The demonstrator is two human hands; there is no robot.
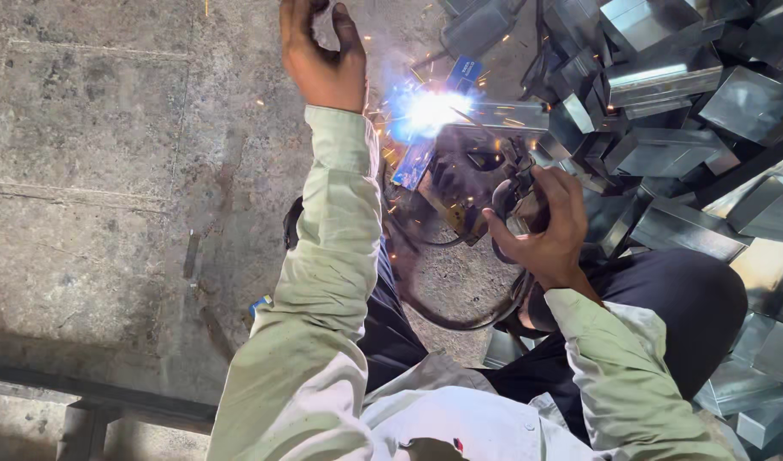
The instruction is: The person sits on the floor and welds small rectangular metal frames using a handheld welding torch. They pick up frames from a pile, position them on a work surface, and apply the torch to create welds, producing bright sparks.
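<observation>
A heap of steel sections (665, 128) fills the frame from 1 to 4 o'clock. The right hand (541, 226) is clenched around a welding torch (515, 201) near centre, its arc (430, 109) flaring at 12 o'clock. The left hand (323, 55), at 11 o'clock, is raised and loosely curled; whether it holds anything cannot be told.

pale green sleeves (340, 222), blue-white arc glare (427, 109), orange sparks, shiny grey metal pieces (665, 77), black cable (443, 320)

A metal workshop: welding sparks (426, 109), stacked steel channels (665, 77).

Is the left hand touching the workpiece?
No, the left hand is raised over the floor, apart from the arc.
</observation>
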